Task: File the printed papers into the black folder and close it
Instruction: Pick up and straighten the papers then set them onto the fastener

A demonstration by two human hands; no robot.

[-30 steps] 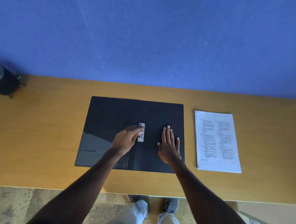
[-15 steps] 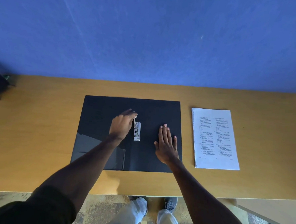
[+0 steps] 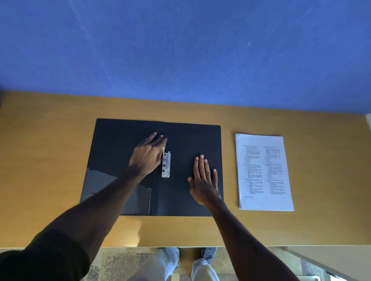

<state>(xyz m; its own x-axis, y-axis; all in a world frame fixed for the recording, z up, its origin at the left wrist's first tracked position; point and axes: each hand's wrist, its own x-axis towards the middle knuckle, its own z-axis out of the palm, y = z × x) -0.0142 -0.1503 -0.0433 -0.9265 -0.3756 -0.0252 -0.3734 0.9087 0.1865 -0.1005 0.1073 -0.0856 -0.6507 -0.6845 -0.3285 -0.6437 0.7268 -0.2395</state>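
While a wide tan wooden surface (image 3: 50,154) runs below a blue wall, an open black plastic folder (image 3: 124,141) lies flat at its centre. Well apart to its right sits the white stack of printed papers (image 3: 264,172), not yet filed. The right hand (image 3: 204,180) presses flat, fingers spread, on the folder's right half. The left hand (image 3: 147,155) has shifted upward along the small silver metal clip (image 3: 166,165), pinching its lever, apparently lifting it open to receive pages.

Wooden table (image 3: 50,154): open black folder (image 3: 120,145) centre, printed papers (image 3: 264,172) right, apart.
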